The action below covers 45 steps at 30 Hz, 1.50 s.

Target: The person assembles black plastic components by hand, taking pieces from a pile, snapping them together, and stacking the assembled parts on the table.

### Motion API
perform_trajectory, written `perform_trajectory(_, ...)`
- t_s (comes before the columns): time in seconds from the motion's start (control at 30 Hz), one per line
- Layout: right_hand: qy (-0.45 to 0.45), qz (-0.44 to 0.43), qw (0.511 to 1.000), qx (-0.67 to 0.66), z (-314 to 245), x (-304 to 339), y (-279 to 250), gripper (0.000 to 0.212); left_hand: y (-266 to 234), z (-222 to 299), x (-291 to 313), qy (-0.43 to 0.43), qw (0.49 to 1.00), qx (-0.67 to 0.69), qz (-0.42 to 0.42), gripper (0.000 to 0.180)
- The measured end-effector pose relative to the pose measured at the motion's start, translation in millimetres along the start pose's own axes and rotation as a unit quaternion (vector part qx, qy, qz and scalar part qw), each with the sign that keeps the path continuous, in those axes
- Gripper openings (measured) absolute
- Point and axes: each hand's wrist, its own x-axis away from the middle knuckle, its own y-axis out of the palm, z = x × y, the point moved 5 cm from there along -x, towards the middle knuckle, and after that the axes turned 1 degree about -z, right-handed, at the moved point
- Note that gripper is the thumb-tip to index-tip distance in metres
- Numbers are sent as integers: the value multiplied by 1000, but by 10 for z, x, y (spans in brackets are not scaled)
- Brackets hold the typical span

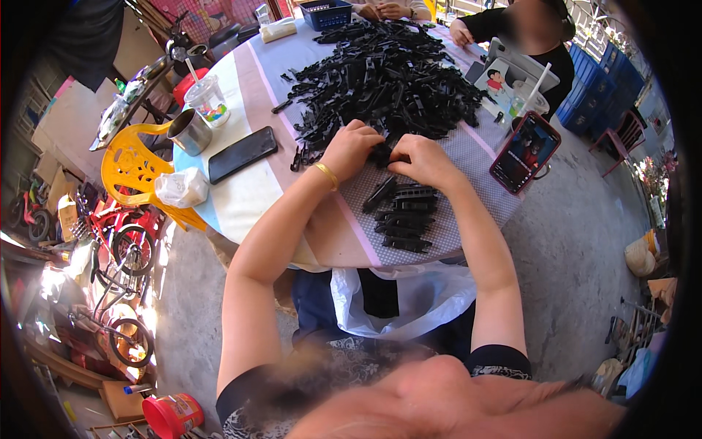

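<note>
A big heap of black plastic parts [384,77] covers the middle of a round table [252,194]. My left hand [351,148], with a gold bangle on the wrist, and my right hand [423,159] meet at the near edge of the heap, both pinching a small black plastic piece [380,154] between them. Just in front of my hands lies a neat stack of assembled black parts [404,217] on the grey chequered cloth. A white plastic bag [409,296] hangs open below the table edge, at my lap.
On the left of the table lie a black phone [242,154], a metal cup [190,132], a plastic cup with a straw [208,99] and a crumpled bag [181,187]. A phone showing video [524,152] lies at right. Another person [530,40] sits across. A yellow chair [139,172] and bicycles stand left.
</note>
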Motion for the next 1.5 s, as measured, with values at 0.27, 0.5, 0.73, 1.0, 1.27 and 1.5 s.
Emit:
perform_trajectory(0.27,-79,202,967,-135,-47,8,-186,13,-42,-214,18,-252,924,284,50,24)
perform_trajectory(0.5,-43,196,947,-251,-44,4,-167,13,57,-161,103,-349,783,514,-20,28)
perform_trajectory(0.73,-44,205,950,-233,-23,11,-161,13,-81,76,45,-266,861,429,-55,31)
perform_trajectory(1.0,5,227,958,-175,-31,14,-237,27,-184,40,31,-216,943,252,24,31)
perform_trajectory(1.27,-49,169,969,-173,-30,17,-200,36,-276,218,-6,-133,970,203,23,29)
perform_trajectory(1.5,-107,239,960,-103,-127,64,-253,28,-366,300,-19,-100,973,197,64,24)
